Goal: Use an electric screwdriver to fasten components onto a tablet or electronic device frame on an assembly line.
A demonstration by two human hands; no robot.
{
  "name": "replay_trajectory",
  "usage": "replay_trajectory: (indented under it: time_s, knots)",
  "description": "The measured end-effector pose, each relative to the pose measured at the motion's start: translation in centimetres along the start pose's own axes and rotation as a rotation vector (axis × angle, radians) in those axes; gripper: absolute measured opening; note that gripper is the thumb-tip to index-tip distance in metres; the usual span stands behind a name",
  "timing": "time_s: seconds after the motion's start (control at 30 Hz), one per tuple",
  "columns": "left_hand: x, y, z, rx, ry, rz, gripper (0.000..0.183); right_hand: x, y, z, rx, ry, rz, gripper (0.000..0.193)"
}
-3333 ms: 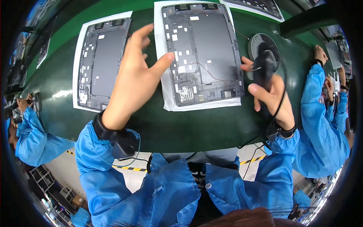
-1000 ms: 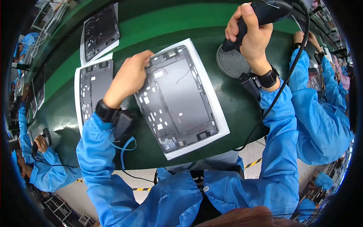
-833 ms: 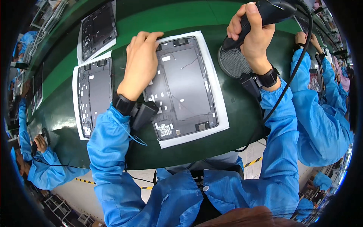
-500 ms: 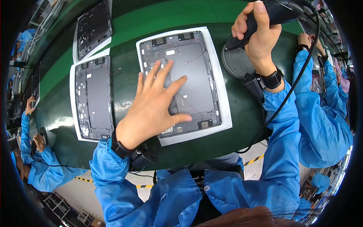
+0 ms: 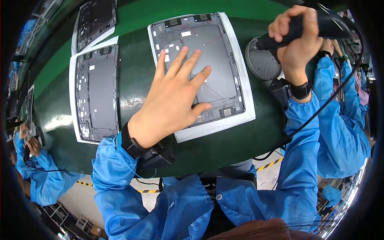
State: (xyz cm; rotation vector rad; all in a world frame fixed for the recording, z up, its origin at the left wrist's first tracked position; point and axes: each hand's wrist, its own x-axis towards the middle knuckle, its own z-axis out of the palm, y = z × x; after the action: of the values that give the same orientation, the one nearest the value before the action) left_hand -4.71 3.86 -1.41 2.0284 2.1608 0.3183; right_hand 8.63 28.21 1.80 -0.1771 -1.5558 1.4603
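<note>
My left hand [image 5: 168, 96] rests with fingers spread across a flat grey device housing [image 5: 212, 34], covering part of its left side. The housing has thin wires, white stickers and dark corner parts, and lies on a white sheet [image 5: 247, 102]. At the right, my right hand [image 5: 298, 52] is wrapped around a black corded tool [image 5: 330, 26], which looks like an electric screwdriver. Its narrow front end is over the left part of a round dish [image 5: 262, 64] with a grainy grey surface. Whether the tip touches the dish cannot be told.
A similar housing [image 5: 102, 88] on white lies to the left, another [image 5: 96, 22] at the far left. The tool's black cord [image 5: 324, 106] curves along my right forearm. Co-workers in blue sleeves [image 5: 340, 112] [image 5: 48, 180] sit either side of the green table [image 5: 136, 76].
The view has shifted, so the table appears higher in it. My left hand has slid slightly right across the housing. My right hand and the tool have moved a little right.
</note>
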Motion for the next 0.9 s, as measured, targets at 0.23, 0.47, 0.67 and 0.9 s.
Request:
replay_trajectory:
  time_s: [0.23,0.47,0.67,0.9]
  knots:
    - [-0.8,-0.3,0.9,-0.143,0.047,0.024,0.098,-4.4,-4.4,1.9,0.308,-0.322,0.039,0.055]
    - [-1.3,-0.7,2.0,-0.147,0.100,0.007,0.098,-10.2,-5.1,5.8,0.215,-0.468,0.177,0.054]
    - [-1.3,-0.7,2.2,-0.145,0.129,0.019,0.098,-10.6,-4.4,5.9,0.213,-0.465,0.170,0.054]
    - [-1.6,-1.2,3.1,-0.201,0.230,0.058,0.095,-10.9,-4.4,6.1,0.261,-0.490,0.206,0.061]
